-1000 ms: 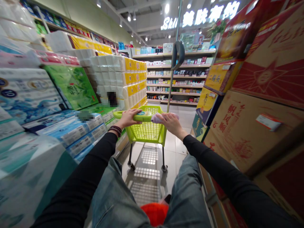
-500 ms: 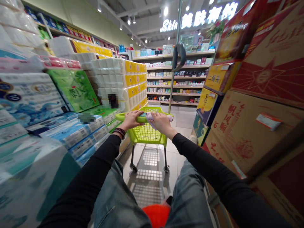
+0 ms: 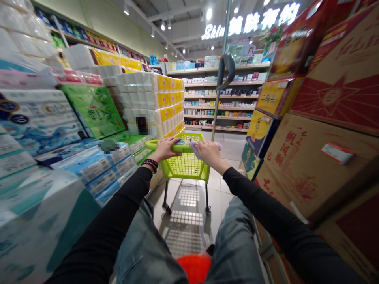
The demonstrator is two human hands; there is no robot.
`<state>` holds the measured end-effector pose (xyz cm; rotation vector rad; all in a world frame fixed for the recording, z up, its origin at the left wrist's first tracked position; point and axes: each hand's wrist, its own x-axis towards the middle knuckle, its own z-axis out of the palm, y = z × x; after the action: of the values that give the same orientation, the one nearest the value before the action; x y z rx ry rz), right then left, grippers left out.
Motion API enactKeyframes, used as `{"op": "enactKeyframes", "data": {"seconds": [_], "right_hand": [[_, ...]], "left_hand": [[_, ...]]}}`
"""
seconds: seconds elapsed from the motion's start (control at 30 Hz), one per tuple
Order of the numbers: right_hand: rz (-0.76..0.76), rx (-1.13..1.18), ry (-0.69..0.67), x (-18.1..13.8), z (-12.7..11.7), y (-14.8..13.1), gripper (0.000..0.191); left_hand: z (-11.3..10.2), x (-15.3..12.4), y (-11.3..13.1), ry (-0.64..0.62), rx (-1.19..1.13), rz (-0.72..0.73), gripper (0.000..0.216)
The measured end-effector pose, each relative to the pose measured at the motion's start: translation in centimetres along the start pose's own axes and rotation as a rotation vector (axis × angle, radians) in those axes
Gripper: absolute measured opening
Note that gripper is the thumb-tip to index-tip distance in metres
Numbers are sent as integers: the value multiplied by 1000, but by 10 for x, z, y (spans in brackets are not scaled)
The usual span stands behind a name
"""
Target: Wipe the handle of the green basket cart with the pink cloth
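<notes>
A lime-green shopping trolley (image 3: pixel 185 165) stands on the tiled aisle floor in front of me. My left hand (image 3: pixel 164 149) is wrapped round the left part of its near rim handle. My right hand (image 3: pixel 208 153) presses a pale lilac cloth (image 3: pixel 194 146) against the right part of the same rim, fingers closed over the cloth. Both arms wear black sleeves, and a dark bead bracelet (image 3: pixel 150 163) sits on my left wrist. A grey hooked pole (image 3: pixel 222 85) rises from the trolley's far side.
Stacked tissue and toilet-paper packs (image 3: pixel 89 130) line the left of the narrow aisle. Large brown and red cartons (image 3: pixel 310 118) wall the right. Shelves of goods (image 3: pixel 219 98) cross the far end. Something orange-red (image 3: pixel 194 266) lies between my knees.
My right hand and the cloth slid left along the rim, then back right a little. The trolley stands slightly farther away than a second ago. My left hand kept its grip.
</notes>
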<state>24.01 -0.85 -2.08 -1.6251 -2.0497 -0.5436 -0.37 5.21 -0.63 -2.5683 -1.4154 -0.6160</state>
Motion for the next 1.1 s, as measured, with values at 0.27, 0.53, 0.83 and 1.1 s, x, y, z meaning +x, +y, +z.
{"op": "enactKeyframes", "data": {"seconds": [0.27, 0.53, 0.83, 1.1], "right_hand": [[-298, -78, 120, -9, 24, -2, 47], [-373, -41, 201, -31, 40, 90, 52], [-212, -7, 389, -28, 66, -6, 53], [-380, -8, 349, -24, 63, 13, 55]], "left_hand": [[-2, -3, -11, 7, -23, 65, 80], [-6, -9, -9, 1, -7, 70, 80], [-4, -7, 9, 1, 41, -4, 79], [-1, -6, 10, 17, 41, 26, 78]]}}
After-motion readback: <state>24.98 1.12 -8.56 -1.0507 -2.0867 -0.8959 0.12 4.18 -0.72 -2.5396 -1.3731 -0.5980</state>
